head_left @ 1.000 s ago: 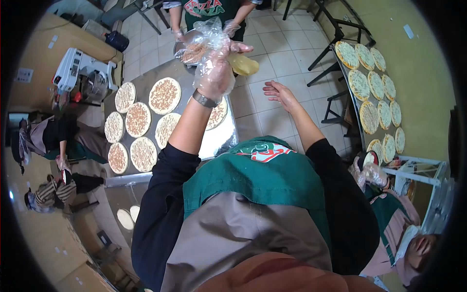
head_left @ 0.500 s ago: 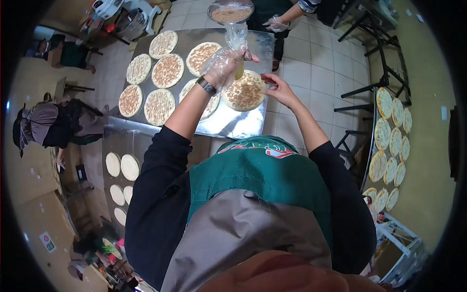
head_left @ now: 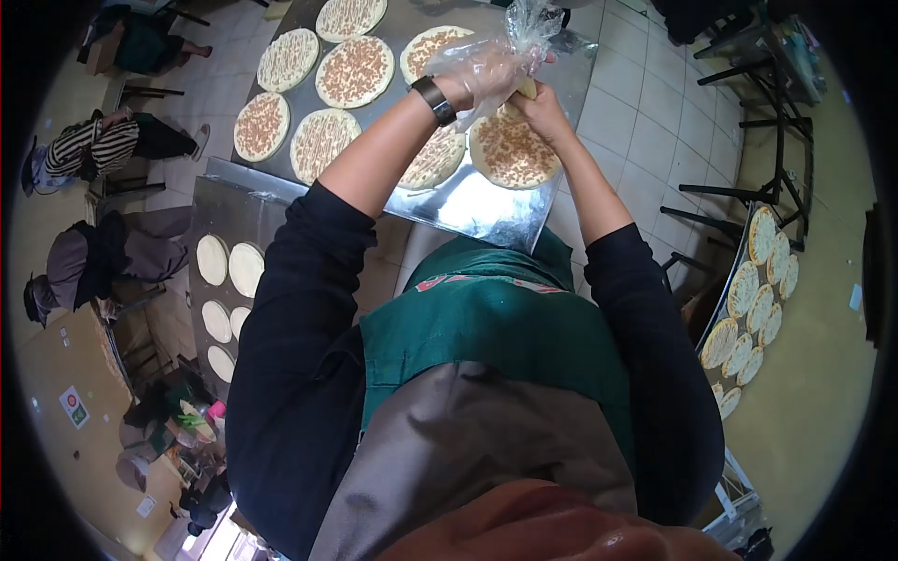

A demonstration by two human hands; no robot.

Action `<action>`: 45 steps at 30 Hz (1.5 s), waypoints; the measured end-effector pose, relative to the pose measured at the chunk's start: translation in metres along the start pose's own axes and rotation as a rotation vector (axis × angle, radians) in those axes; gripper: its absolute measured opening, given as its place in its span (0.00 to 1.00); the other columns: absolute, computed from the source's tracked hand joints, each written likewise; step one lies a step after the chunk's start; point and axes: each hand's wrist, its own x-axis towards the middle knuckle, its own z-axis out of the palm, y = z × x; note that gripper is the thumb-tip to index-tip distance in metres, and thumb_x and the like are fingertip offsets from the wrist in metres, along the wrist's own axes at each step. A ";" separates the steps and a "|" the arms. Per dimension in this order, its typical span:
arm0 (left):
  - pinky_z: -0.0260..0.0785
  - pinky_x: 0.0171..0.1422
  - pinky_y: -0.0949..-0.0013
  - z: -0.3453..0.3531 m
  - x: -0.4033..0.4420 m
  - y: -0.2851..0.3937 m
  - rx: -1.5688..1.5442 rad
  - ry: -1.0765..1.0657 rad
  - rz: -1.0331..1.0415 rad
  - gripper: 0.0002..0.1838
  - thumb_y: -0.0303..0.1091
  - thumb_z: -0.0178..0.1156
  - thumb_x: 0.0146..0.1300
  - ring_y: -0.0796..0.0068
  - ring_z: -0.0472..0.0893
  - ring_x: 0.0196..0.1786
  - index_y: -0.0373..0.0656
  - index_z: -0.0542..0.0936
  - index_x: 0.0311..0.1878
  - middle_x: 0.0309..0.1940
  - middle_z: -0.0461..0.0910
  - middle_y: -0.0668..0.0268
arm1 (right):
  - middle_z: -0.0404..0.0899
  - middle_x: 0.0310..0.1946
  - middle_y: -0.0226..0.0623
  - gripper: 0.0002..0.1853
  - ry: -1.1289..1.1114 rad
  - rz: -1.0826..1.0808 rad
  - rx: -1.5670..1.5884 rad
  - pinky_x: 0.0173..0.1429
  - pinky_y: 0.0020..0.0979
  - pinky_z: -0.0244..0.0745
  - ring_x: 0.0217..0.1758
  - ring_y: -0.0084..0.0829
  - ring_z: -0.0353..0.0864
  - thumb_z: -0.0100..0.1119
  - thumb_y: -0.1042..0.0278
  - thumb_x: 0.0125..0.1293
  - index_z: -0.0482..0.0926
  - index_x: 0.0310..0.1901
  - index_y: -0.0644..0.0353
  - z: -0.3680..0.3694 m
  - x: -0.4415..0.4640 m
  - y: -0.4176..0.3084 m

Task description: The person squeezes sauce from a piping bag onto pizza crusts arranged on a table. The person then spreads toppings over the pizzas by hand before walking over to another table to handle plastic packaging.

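Note:
My left hand, in a clear plastic glove with a dark watch at the wrist, is closed around a clear plastic piping bag. Its twisted top sticks up above the fist, and pale yellow filling shows near the bottom. My bare right hand is closed at the bag's lower end, its fingertips partly hidden. Just below both hands lies a round dough base topped with brown crumbles. Beside it, partly behind my left forearm, is another topped base.
More topped bases cover the metal table. Plain dough rounds lie on a lower metal surface at left. At right, a rack carries several topped rounds near black metal legs. People stand at far left.
My right hand has left the base's right edge and come up to the bag's lower end. My left hand still grips the bag. The view has shifted, with the table now higher in it.

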 end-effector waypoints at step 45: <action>0.70 0.46 0.66 -0.016 0.067 -0.089 0.618 -0.006 0.029 0.19 0.36 0.34 0.65 0.72 0.76 0.36 0.51 0.68 0.56 0.39 0.75 0.55 | 0.78 0.30 0.38 0.08 0.242 0.288 0.234 0.30 0.27 0.74 0.28 0.27 0.78 0.52 0.73 0.57 0.75 0.38 0.65 -0.010 0.094 0.091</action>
